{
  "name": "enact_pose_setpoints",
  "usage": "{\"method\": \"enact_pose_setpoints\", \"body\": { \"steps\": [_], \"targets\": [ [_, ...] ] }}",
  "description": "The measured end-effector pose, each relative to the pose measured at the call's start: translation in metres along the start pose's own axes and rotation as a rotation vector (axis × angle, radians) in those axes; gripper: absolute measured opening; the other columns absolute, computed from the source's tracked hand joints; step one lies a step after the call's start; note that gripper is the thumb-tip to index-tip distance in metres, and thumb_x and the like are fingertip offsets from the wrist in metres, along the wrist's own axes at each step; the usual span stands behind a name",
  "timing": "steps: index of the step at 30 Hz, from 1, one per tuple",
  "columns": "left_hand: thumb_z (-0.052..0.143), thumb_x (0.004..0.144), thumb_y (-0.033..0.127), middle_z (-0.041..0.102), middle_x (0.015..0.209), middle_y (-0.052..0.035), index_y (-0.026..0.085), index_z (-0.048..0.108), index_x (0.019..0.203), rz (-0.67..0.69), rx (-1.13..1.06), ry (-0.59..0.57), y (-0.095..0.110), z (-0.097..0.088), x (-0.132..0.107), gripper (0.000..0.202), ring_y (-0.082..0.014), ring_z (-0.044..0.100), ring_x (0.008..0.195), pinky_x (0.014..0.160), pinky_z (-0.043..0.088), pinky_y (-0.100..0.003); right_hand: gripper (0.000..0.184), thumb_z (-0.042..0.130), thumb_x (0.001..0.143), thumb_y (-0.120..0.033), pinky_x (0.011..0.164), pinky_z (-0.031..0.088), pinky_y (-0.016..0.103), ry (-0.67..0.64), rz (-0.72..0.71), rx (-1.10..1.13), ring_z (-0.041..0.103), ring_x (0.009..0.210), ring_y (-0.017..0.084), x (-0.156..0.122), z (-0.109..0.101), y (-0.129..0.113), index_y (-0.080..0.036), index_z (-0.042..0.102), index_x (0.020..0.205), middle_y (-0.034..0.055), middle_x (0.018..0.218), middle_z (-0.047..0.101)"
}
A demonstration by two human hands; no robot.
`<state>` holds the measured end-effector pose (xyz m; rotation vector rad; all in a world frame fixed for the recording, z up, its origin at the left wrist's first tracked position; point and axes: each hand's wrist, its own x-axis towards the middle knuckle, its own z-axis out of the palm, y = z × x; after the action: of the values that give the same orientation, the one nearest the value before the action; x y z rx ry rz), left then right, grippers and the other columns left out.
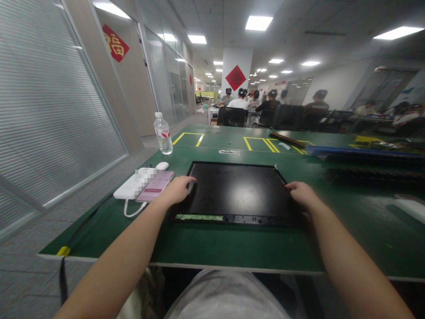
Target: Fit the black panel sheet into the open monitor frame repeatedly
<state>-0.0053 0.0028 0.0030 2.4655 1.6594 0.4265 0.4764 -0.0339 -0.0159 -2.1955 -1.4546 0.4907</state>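
A flat black panel (237,190) with a narrow green circuit strip (199,217) along its near edge lies on the green table (215,243) in front of me. My left hand (177,189) curls round the panel's left edge, fingers bent over the rim. My right hand (303,194) holds the panel's right edge in the same way, fingers closed on it. Both forearms reach in from the bottom of the view.
Left of the panel lie a phone (155,186) on a white power bank (128,190) with a cable, a white mouse (162,165) and a water bottle (163,134). Dark strips and a blue tray (361,153) sit at right. Several seated people work at tables behind.
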Motion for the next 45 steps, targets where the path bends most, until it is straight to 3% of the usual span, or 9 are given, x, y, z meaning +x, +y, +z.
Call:
{"method": "enact_pose_setpoints", "body": {
  "steps": [13,22,27,37,41,45],
  "targets": [
    [0.043,0.07,0.003,0.072,0.119,-0.0052,0.025,0.07,0.112,0.056,-0.018,-0.007,0.002,-0.007,0.0,0.055,-0.0252,0.064,0.11,0.099,0.047,-0.038,0.032,0.058,0.069,-0.012,0.082,0.053,0.036,0.058,-0.032,0.019,0.07,0.086,0.026,0.003,0.003,0.003,-0.019,0.076,0.094,0.011,0.09,0.075],
    [0.042,0.07,0.003,0.074,0.1,-0.0029,0.025,0.068,0.102,0.045,0.008,-0.039,0.007,-0.012,-0.001,0.048,-0.024,0.066,0.098,0.093,0.049,-0.037,0.036,0.057,0.067,-0.011,0.087,0.052,0.037,0.032,0.012,0.037,0.069,0.094,0.028,0.001,0.002,0.002,-0.02,0.077,0.096,0.0113,0.091,0.075],
    [0.042,0.07,0.004,0.074,0.108,-0.0038,0.025,0.068,0.106,0.022,-0.024,-0.022,0.003,-0.008,0.0,0.049,-0.0247,0.066,0.101,0.096,0.048,-0.039,0.038,0.055,0.067,-0.01,0.087,0.052,0.037,0.03,0.012,0.039,0.069,0.094,0.028,0.002,0.002,0.002,-0.019,0.077,0.097,0.0114,0.092,0.075],
    [0.047,0.066,0.006,0.061,0.131,-0.0101,0.016,0.066,0.119,0.017,-0.126,0.083,-0.005,-0.002,0.002,0.057,-0.0253,0.054,0.126,0.111,0.04,-0.036,0.034,0.06,0.069,-0.013,0.085,0.052,0.037,0.04,-0.02,-0.008,0.069,0.092,0.028,0.002,0.002,0.002,-0.017,0.076,0.098,0.0133,0.095,0.074],
    [0.046,0.074,0.007,0.061,0.134,-0.0151,0.011,0.061,0.129,-0.07,-0.064,0.019,0.0,-0.005,0.0,0.057,-0.0276,0.054,0.128,0.112,0.038,-0.039,0.03,0.064,0.068,-0.015,0.084,0.051,0.035,0.07,-0.066,-0.042,0.068,0.093,0.028,0.001,0.002,0.001,-0.018,0.076,0.096,0.0126,0.094,0.074],
    [0.045,0.075,0.004,0.063,0.136,-0.0135,0.014,0.06,0.132,-0.133,-0.081,-0.043,0.005,-0.009,-0.002,0.06,-0.0277,0.057,0.126,0.109,0.04,-0.037,0.031,0.067,0.067,-0.015,0.083,0.05,0.031,0.052,-0.019,-0.066,0.068,0.095,0.026,-0.002,0.0,-0.005,-0.017,0.077,0.097,0.0117,0.094,0.073]
  ]
}}
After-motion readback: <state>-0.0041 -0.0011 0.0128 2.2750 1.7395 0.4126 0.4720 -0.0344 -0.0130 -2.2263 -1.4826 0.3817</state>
